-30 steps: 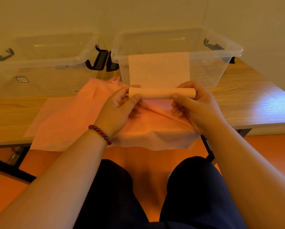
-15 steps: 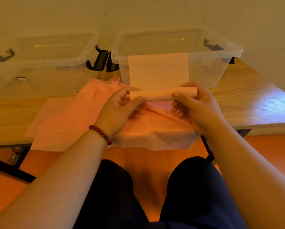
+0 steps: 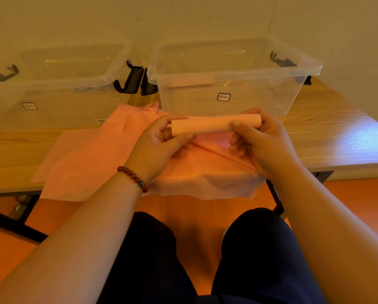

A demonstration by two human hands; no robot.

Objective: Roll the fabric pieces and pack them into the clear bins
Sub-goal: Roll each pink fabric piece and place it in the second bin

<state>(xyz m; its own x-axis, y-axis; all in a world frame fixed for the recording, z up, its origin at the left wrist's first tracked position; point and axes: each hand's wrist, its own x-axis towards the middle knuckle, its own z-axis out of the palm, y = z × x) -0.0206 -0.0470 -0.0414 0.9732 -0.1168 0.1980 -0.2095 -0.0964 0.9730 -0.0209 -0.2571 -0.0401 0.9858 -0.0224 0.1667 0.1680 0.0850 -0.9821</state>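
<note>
Now fully wound: one fabric roll (image 3: 214, 125), left hand (image 3: 159, 148) and right hand (image 3: 264, 145) fingers (image 3: 172, 118) curled round ends; two clear bins (image 3: 52, 110) (image 3: 260, 102).

Head view: one wide-angle camera, worn on the person's head, facing forward and tilted down from seated height. Near field, bottom: dark-trousered knees (image 3: 256, 238), forearms entering from both lower corners. Centre, close to the lens: left hand (image 3: 159, 145) and right hand (image 3: 262, 143) gripping a pink rolled fabric tube (image 3: 214, 125), one at each end. Middle field: pale wood-grain table (image 3: 328, 137) crossing the frame, near edge toward the viewer, orange floor (image 3: 359, 194) beneath. Far field: left clear plastic bin (image 3: 52, 84) and right clear plastic bin (image 3: 227, 74), side by side before a plain beige wall (image 3: 183, 18). Straight edges bow toward the frame borders.
</note>
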